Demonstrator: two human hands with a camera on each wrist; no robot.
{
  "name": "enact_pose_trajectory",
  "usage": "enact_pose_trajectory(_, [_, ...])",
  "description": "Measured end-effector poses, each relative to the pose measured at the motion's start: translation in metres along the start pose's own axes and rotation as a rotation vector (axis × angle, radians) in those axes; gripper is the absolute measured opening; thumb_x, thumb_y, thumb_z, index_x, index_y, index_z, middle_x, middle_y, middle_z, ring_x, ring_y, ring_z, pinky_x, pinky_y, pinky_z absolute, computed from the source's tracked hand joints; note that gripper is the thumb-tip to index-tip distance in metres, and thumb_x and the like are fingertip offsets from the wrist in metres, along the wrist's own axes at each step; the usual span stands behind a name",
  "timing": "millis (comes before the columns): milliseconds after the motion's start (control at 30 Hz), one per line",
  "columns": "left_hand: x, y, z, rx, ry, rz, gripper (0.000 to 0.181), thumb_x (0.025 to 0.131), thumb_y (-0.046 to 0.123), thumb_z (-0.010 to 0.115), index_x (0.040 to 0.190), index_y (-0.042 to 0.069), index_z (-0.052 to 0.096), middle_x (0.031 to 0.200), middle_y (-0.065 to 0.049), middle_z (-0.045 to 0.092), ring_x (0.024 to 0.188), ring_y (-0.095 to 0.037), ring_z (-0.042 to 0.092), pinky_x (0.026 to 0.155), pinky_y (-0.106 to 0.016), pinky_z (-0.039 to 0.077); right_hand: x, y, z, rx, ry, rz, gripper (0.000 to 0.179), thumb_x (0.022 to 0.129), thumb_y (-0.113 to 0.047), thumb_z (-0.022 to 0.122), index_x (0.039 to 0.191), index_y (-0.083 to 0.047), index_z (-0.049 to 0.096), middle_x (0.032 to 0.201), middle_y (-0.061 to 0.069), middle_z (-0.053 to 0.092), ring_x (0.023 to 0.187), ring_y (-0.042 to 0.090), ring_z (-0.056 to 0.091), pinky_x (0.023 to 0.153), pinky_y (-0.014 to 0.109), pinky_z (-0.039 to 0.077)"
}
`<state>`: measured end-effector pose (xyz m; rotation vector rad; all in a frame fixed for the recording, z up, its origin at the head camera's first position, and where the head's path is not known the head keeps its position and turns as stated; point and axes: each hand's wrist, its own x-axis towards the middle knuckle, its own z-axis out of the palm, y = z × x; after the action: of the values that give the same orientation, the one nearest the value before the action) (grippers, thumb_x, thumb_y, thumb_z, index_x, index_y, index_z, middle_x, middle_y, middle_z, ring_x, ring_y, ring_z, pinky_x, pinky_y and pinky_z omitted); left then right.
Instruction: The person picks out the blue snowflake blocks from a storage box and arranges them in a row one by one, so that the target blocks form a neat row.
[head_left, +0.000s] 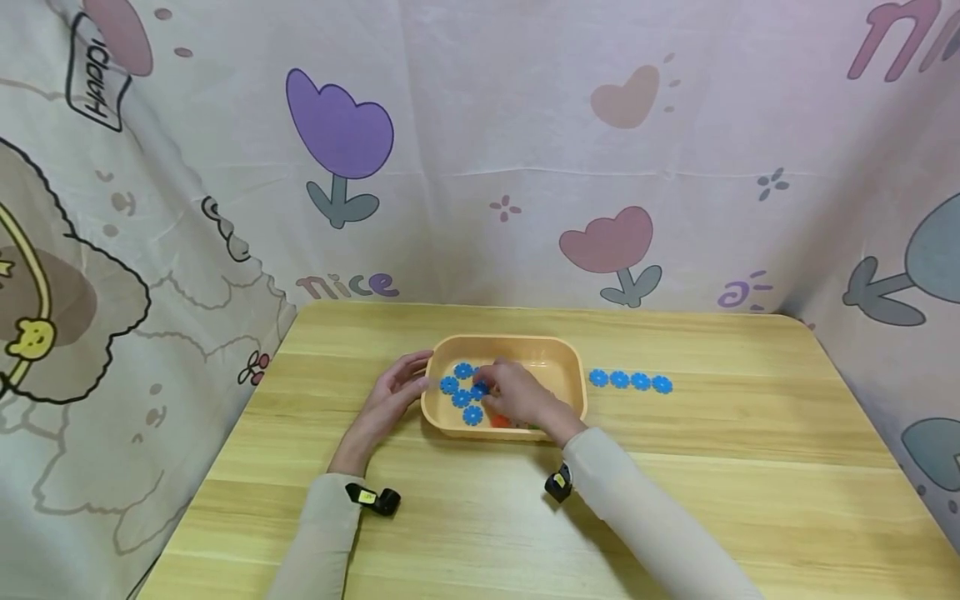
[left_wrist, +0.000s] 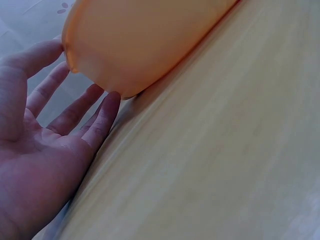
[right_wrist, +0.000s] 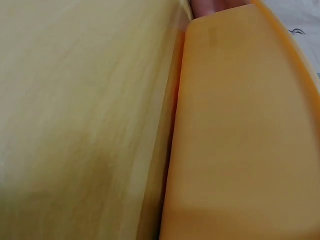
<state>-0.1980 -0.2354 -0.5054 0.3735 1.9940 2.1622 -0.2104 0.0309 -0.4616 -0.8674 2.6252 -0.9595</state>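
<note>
A yellow-orange plastic basin (head_left: 555, 354) stands on the table, with several blue snowflake discs (head_left: 472, 415) in its left part. My right hand (head_left: 517, 393) reaches down into it from the right, thumb and fingers bent around a blue snowflake disc (head_left: 480, 389). The right wrist view has the basin's outer wall (right_wrist: 245, 125) in front of the right hand. At the basin's left end rests my left hand (head_left: 390, 400); in the left wrist view its spread fingers (left_wrist: 107, 117) touch the rim and lower wall.
To the right of the basin, a row of several blue snowflake discs (head_left: 619, 380) lies on the wooden table (head_left: 750, 467). An orange-red piece (head_left: 500, 422) shows low in the basin, partly under the right hand. A printed curtain (head_left: 480, 125) hangs behind the table.
</note>
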Motion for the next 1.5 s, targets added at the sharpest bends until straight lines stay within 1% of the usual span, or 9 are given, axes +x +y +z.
enact_pose_trajectory(133, [0.000,0.000,0.000,-0.003,-0.002,-0.002,0.051,0.103,0.012,0.062,0.151,0.006,0.046,0.155,-0.017,0.045,0.140,-0.036,0.045,0.103,-0.033,0.052,0.000,0.001,0.000,-0.013,-0.015,0.018,0.027,0.094,-0.006,0.074,0.121,-0.002,0.070,0.104,0.010,0.065,0.092,0.020,0.061,0.081,0.034,0.057])
enact_pose_trajectory(300, [0.000,-0.001,0.000,-0.002,-0.004,-0.001,0.051,0.103,0.013,0.062,0.152,0.007,0.046,0.156,-0.017,0.044,0.141,-0.035,0.045,0.104,-0.033,0.052,0.000,0.003,-0.002,0.027,-0.024,0.042,0.023,0.092,-0.006,0.076,0.114,-0.003,0.068,0.098,0.007,0.062,0.087,0.018,0.057,0.076,0.030,0.055])
enact_pose_trajectory(433, [0.000,-0.001,0.000,-0.004,-0.005,0.002,0.051,0.103,0.012,0.062,0.152,0.006,0.045,0.156,-0.017,0.044,0.141,-0.036,0.045,0.104,-0.033,0.052,-0.001,0.003,-0.003,0.088,-0.009,0.050,0.022,0.092,-0.003,0.075,0.111,-0.006,0.063,0.093,0.005,0.062,0.081,0.017,0.057,0.068,0.028,0.053])
enact_pose_trajectory(600, [0.001,-0.001,0.000,0.010,-0.004,0.006,0.051,0.104,0.012,0.062,0.152,0.007,0.046,0.155,-0.018,0.044,0.141,-0.035,0.045,0.104,-0.033,0.051,-0.005,0.004,-0.006,0.168,0.019,0.047,0.016,0.096,0.002,0.067,0.108,-0.006,0.061,0.091,0.005,0.066,0.076,0.017,0.060,0.061,0.026,0.054])
enact_pose_trajectory(733, [0.001,-0.002,-0.001,0.025,-0.007,0.002,0.051,0.104,0.014,0.062,0.152,0.007,0.046,0.155,-0.018,0.044,0.140,-0.034,0.046,0.104,-0.033,0.051,-0.008,0.006,-0.008,0.190,0.047,0.031,0.013,0.098,0.003,0.063,0.109,-0.005,0.063,0.094,0.008,0.068,0.077,0.016,0.063,0.065,0.028,0.055])
enact_pose_trajectory(867, [0.001,-0.003,-0.002,0.026,-0.001,-0.003,0.051,0.103,0.015,0.064,0.151,0.008,0.047,0.155,-0.016,0.045,0.140,-0.033,0.047,0.104,-0.033,0.051,-0.012,0.008,-0.011,0.209,0.092,0.041,0.014,0.099,0.000,0.063,0.110,-0.007,0.065,0.097,0.006,0.068,0.078,0.015,0.065,0.067,0.029,0.057])
enact_pose_trajectory(1100, [-0.001,-0.002,-0.002,0.036,0.000,-0.003,0.052,0.104,0.015,0.063,0.152,0.007,0.045,0.156,-0.018,0.043,0.141,-0.035,0.044,0.105,-0.033,0.051,-0.023,0.006,-0.022,0.307,0.178,0.010,0.020,0.099,0.004,0.062,0.119,0.001,0.063,0.103,0.013,0.068,0.080,0.028,0.070,0.065,0.027,0.060])
enact_pose_trajectory(1367, [-0.001,-0.003,-0.002,0.040,0.000,-0.012,0.052,0.104,0.016,0.062,0.152,0.008,0.045,0.156,-0.018,0.043,0.141,-0.035,0.045,0.105,-0.033,0.050,-0.037,0.004,-0.037,0.434,0.231,-0.012,0.027,0.098,0.005,0.063,0.124,0.001,0.063,0.103,0.014,0.069,0.086,0.040,0.070,0.074,0.051,0.062])
enact_pose_trajectory(1500, [0.000,-0.002,-0.002,0.039,0.002,-0.012,0.053,0.103,0.017,0.063,0.152,0.008,0.045,0.156,-0.017,0.043,0.141,-0.033,0.046,0.105,-0.033,0.051,-0.046,0.004,-0.043,0.435,0.254,-0.033,0.033,0.095,0.008,0.065,0.126,-0.003,0.065,0.108,0.013,0.071,0.090,0.037,0.072,0.074,0.040,0.063])
